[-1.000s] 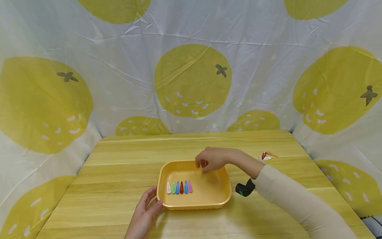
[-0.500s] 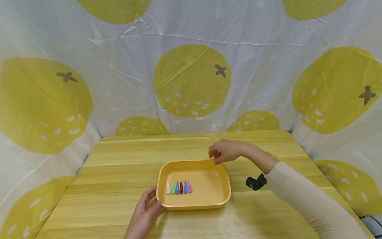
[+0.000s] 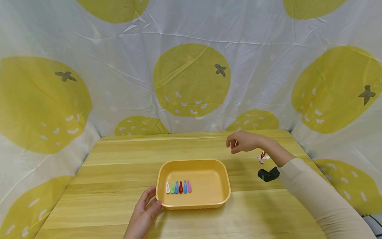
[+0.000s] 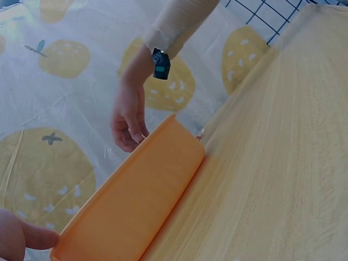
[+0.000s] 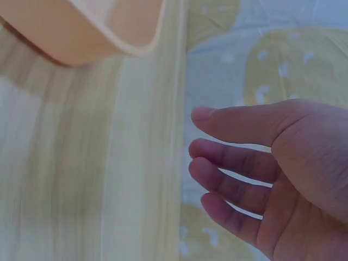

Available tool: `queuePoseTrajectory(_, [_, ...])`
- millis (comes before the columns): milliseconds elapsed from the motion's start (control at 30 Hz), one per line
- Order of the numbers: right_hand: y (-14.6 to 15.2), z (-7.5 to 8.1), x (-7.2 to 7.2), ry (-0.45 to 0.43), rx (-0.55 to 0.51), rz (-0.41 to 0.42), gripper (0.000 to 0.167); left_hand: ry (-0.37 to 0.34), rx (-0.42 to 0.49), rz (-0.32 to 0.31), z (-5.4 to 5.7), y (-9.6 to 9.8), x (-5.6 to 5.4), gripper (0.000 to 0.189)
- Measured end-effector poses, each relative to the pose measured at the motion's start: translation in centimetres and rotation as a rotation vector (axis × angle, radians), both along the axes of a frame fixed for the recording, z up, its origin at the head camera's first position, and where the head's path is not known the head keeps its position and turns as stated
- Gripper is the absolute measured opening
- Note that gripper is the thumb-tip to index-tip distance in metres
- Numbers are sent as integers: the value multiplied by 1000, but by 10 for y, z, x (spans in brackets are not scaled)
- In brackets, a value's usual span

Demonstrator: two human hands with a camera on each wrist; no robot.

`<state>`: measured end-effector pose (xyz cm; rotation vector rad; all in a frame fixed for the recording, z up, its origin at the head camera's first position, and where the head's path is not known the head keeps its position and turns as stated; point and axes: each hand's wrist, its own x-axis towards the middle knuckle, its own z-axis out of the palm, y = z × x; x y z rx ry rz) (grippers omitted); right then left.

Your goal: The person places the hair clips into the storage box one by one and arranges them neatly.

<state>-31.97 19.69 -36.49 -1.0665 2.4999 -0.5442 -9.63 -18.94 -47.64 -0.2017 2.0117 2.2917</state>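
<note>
An orange tray [image 3: 223,186] lies on the wooden table [image 3: 113,172] with several coloured hair clips [image 3: 178,187] in a row at its left side. My left hand [image 3: 145,212] rests with loose fingers on the tray's near left corner [image 4: 60,247]. Beyond the tray's far right corner hovers my right hand [image 3: 242,142], fingers loosely curled and holding nothing [image 5: 239,168]. A few loose clips [image 3: 262,157] lie on the table just right of that hand.
A black wrist camera [image 3: 268,174] is strapped to my right forearm. A white curtain with yellow fruit prints [image 3: 191,79] encloses the table on three sides. The table's far edge [image 3: 191,134] meets the curtain.
My right hand has lifted out of the tray and moved right and away, past the tray's far right corner toward the loose clips. The left hand has stayed on the tray.
</note>
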Motion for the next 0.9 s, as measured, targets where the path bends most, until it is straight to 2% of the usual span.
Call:
queuePoseTrajectory(233, [31,-1,-8,-49,-27,-89,16,3,10,1,-1,0,1,58])
queuePoseTrajectory(500, [69,-9,-12,-17,-65,-195,17,4,12,-4,-2,0,1,58])
queuePoseTrajectory(600, [82,-15,-13,-14,-79,-238,17,0,9,-3,-2,0,1,58])
queuePoseTrajectory(900, [110,-39,-13,26,-38,-272,15,-7,13,3,-1,0,-1,58])
